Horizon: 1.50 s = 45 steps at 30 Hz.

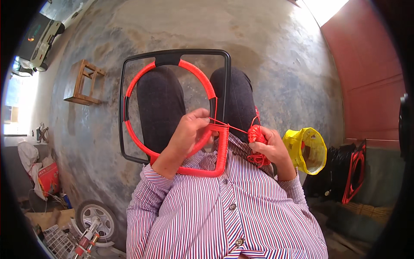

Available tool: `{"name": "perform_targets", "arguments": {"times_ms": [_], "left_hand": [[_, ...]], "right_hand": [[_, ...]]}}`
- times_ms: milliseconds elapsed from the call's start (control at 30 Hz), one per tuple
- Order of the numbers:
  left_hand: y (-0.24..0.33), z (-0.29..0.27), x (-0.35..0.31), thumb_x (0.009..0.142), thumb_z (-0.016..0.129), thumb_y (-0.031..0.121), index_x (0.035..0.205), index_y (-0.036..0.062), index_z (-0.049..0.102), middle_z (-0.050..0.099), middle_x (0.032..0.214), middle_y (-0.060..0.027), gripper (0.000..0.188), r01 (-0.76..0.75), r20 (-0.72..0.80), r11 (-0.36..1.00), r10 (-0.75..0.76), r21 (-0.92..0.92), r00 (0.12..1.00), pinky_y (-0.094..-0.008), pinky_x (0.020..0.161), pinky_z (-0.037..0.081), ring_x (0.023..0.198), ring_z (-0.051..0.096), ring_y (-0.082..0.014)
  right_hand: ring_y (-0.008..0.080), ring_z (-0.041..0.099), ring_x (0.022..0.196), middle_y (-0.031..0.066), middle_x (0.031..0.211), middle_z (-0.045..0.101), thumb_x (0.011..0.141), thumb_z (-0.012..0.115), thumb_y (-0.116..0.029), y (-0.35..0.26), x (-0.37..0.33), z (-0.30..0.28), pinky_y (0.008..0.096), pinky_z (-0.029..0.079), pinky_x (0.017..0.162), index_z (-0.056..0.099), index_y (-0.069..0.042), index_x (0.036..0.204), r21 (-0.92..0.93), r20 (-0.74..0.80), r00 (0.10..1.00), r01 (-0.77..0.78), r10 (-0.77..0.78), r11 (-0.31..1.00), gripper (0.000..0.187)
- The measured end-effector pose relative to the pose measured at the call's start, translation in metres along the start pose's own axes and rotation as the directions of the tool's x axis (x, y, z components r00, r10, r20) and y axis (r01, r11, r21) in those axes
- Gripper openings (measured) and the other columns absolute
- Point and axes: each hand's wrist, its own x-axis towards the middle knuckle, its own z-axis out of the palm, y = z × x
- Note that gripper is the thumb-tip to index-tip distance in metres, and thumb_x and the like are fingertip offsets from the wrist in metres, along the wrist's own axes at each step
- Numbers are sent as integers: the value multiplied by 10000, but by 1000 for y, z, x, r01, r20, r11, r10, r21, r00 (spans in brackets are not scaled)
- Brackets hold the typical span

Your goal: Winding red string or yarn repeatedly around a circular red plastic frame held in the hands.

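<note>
A black frame with rounded corners and a ring inside it rests across my lap. Red cord is wound tightly around much of the ring and the lower right corner of the frame; black stretches show at the ring's top and sides. My left hand reaches over the ring and pinches the strand by the frame's right side, some fingers hidden behind the wrapping. My right hand is closed around a bundle of red cord over my right thigh. A taut strand runs between the bundle and the frame.
A yellow container stands at my right, beside black items and another red-wrapped frame. At the left are a small wooden stool, a wheeled vehicle and a white sack. A parked car shows at far left.
</note>
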Motion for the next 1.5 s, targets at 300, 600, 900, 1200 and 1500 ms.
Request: {"name": "perform_targets", "arguments": {"times_ms": [300, 600, 900, 1200, 1500], "left_hand": [[-6, -10, -5, 868, 466, 28, 881, 6, 524, 640, 743, -154, 63, 62, -40, 995, -58, 79, 997, -324, 490, 580, 607, 675, -238], [-7, -5, -7, 846, 454, 38, 897, -3, 520, 638, 767, -146, 93, 54, -10, 998, -54, 22, 998, -295, 438, 565, 569, 661, -208], [-5, -2, -11, 802, 429, 43, 1002, -26, 554, 644, 832, -150, 246, 69, 8, 988, -68, -137, 998, -317, 468, 567, 599, 657, -218], [13, 10, -5, 782, 432, 71, 1013, -17, 563, 609, 834, -102, 280, 200, 73, 978, -195, -65, 978, -292, 527, 515, 661, 608, -179], [7, 9, -4, 733, 422, 66, 955, 8, 563, 598, 802, -98, 269, 198, 61, 980, -198, 4, 978, -287, 500, 496, 614, 581, -170]], "right_hand": [[79, 570, 617, 2, 697, 601, 813, 699, -132, 3, -5, 4, 253, 470, 592, 621, -11, 899, 102, -63, 998, 28, -22, 994, 168], [158, 559, 552, 82, 619, 556, 772, 713, -179, 7, -11, 8, 304, 440, 553, 638, -23, 880, -171, -92, 988, 111, -128, 979, 204], [197, 556, 543, 109, 631, 566, 765, 708, -147, 1, -17, 13, 321, 442, 555, 628, -3, 881, -299, -85, 979, 153, -186, 942, 202], [65, 502, 599, -17, 659, 554, 831, 681, -105, 12, -2, 4, 251, 425, 559, 607, -21, 869, 84, -85, 996, 22, -15, 996, 119], [46, 490, 625, -51, 705, 539, 847, 664, -93, 12, -6, 9, 228, 414, 572, 590, -33, 869, 129, -97, 995, -1, 14, 992, 98]]}}
